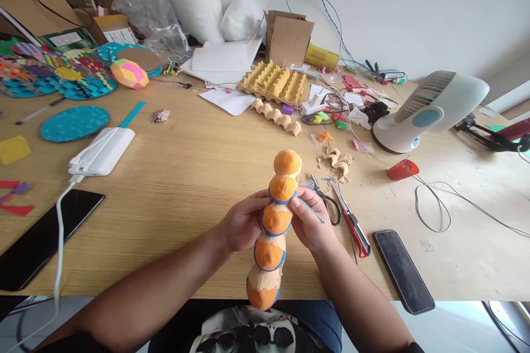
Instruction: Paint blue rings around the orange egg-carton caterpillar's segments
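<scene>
Head view: what do the two hands hold?

One strip (276, 219), between them. The left hand (245, 224) pinches its left side and the right hand (313, 219) its right, both near the second and third domes from the far end. Some fingers are hidden behind it.

Why there?

Probably for steadiness: a grip from both sides leaves the orange domes and blue rims facing up, in plain sight. The right thumb rests by a rim, where a blue strand (311, 209) crosses that hand. I can't tell whether the strand is fixed to the strip.

And where is the strip?

Above the table's (186, 149) front edge, pointing away from the body, its near end over the lap.

Anything in the way?

Scissors (322, 193) lie just beyond the right hand, a knife (356, 227) beside them, so that side looks tighter. Farther right is a phone (403, 270). The power bank (103, 151) lies well apart from the left hand.

And past the strip?

Carton scraps (339, 162), a bare strip (276, 116), a yellow tray (273, 83); the fan (430, 110) stands to the right.
</scene>
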`<action>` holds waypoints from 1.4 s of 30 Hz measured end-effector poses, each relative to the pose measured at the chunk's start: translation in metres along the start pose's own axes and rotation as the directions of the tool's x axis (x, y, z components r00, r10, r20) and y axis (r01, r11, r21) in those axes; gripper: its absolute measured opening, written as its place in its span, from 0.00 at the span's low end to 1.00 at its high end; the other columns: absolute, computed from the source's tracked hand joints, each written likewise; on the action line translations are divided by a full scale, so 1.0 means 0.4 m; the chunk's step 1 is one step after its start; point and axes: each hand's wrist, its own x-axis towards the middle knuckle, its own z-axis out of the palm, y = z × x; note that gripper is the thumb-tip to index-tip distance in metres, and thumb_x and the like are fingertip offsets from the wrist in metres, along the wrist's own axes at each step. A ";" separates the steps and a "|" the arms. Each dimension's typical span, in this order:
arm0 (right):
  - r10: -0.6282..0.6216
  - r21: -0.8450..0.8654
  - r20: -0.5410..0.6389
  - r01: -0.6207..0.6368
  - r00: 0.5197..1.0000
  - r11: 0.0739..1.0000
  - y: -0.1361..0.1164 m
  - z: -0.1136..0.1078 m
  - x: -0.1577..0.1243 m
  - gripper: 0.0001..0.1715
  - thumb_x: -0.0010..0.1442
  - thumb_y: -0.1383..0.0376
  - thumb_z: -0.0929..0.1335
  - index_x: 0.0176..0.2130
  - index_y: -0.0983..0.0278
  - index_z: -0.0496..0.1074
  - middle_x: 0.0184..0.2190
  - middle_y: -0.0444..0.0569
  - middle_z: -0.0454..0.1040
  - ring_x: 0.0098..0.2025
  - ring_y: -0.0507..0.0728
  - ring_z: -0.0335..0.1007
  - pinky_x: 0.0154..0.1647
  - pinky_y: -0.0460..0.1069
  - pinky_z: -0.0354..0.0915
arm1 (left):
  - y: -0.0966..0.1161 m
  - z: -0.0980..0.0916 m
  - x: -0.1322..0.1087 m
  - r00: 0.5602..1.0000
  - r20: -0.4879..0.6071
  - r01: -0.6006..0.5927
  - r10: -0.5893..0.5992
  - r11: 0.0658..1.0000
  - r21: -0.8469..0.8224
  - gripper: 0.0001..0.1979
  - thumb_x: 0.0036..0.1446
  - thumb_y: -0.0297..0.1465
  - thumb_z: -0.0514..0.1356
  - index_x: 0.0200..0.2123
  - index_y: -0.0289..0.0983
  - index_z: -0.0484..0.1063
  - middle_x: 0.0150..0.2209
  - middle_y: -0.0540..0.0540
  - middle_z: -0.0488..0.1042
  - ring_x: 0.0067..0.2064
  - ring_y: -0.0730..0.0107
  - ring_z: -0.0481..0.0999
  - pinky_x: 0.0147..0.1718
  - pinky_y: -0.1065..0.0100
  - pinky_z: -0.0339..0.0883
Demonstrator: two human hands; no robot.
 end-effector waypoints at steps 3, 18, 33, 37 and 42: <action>-0.017 -0.035 -0.005 0.017 1.000 0.999 0.000 0.000 0.000 0.18 0.50 0.51 0.81 0.34 0.58 0.78 0.30 0.43 0.79 0.32 0.55 0.73 0.42 0.53 0.72 | -0.001 -0.001 0.000 1.000 -0.004 -0.008 0.008 1.000 0.005 0.12 0.55 0.29 0.69 0.44 0.35 0.81 0.37 0.43 0.83 0.35 0.65 0.81 0.35 0.68 0.71; -0.103 -0.201 0.006 0.102 0.995 0.974 0.006 -0.023 0.004 0.17 0.52 0.52 0.80 0.35 0.58 0.79 0.32 0.44 0.80 0.33 0.56 0.74 0.40 0.52 0.72 | -0.001 0.003 0.000 0.999 0.000 -0.036 0.036 0.999 0.040 0.11 0.56 0.30 0.68 0.44 0.36 0.82 0.38 0.43 0.84 0.39 0.63 0.81 0.38 0.68 0.70; 0.007 -0.040 0.115 -0.002 0.993 0.999 -0.009 -0.024 0.023 0.19 0.50 0.51 0.81 0.38 0.57 0.81 0.30 0.43 0.81 0.32 0.55 0.77 0.40 0.53 0.75 | 0.001 -0.001 -0.008 0.993 -0.093 -0.066 0.068 0.997 0.026 0.09 0.59 0.29 0.66 0.43 0.36 0.82 0.37 0.47 0.83 0.36 0.67 0.80 0.37 0.70 0.71; 0.013 -0.048 0.087 -0.008 0.996 0.999 -0.003 -0.026 0.029 0.15 0.52 0.54 0.81 0.37 0.56 0.80 0.31 0.43 0.82 0.32 0.55 0.78 0.40 0.54 0.75 | 0.001 -0.003 -0.005 0.989 -0.114 -0.093 0.097 0.995 0.042 0.07 0.57 0.29 0.67 0.40 0.37 0.83 0.36 0.46 0.83 0.35 0.67 0.79 0.35 0.69 0.71; 0.055 0.042 0.036 -0.056 0.998 0.998 -0.004 -0.025 0.030 0.15 0.52 0.55 0.81 0.36 0.58 0.79 0.30 0.42 0.83 0.28 0.53 0.77 0.32 0.49 0.75 | 0.000 0.000 -0.002 0.971 -0.013 -0.232 0.238 0.958 0.171 0.09 0.55 0.30 0.69 0.41 0.36 0.84 0.38 0.44 0.83 0.38 0.66 0.79 0.37 0.68 0.71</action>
